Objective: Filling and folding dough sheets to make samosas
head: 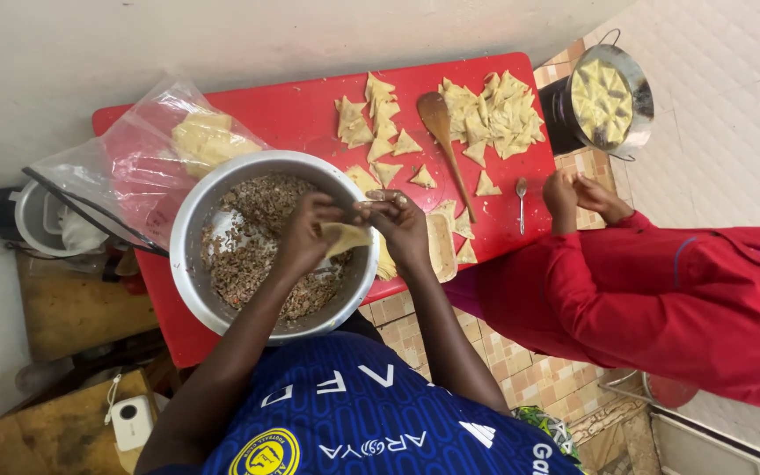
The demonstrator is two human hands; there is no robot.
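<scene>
Over the metal bowl [188, 230] of minced filling [252, 246], your left hand [303, 237] cups a pastry wrapper [346, 237] while your right hand [400, 222] pinches its top edge. Looks like the filling-and-folding stage; next you'd need a tight seal along that edge.

A pale, thin pastry sheet [347, 237], folded into a cone, sits above the mince-filled metal bowl [188, 230].

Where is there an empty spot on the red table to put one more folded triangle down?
Bare red table lies between the plastic bag and the left triangle pile. It is crowded around the wooden spoon and right pile.
</scene>
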